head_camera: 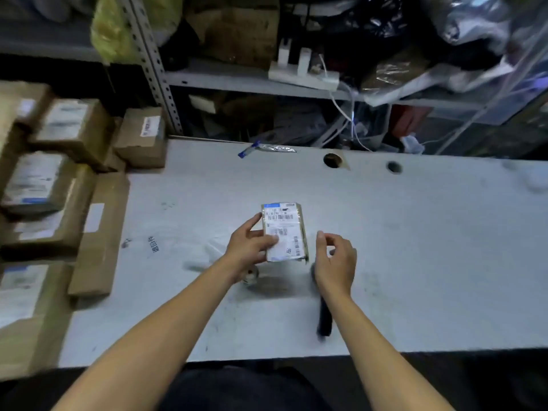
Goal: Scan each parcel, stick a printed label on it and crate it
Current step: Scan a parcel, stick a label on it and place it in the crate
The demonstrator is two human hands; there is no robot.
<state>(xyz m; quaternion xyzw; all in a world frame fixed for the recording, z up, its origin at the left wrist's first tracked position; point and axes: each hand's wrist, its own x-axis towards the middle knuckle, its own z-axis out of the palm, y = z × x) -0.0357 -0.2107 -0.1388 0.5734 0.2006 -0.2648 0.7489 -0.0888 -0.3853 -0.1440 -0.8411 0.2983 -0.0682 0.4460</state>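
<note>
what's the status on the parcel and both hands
Left hand grips parcel, label already on. Right hand beside it, loosely curled, holding nothing. Black scanner lies under right wrist. Table ahead open.

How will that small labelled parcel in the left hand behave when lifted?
The small parcel probably feels light: the left hand holds it up alone by one edge. It looks flat and fairly stiff, showing no sag. Its glossy wrap may be a little slippery.

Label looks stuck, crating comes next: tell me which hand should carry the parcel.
Left, probably. The left hand already grips the parcel, and the boxes lie on its side. The right hand holds nothing.
</note>
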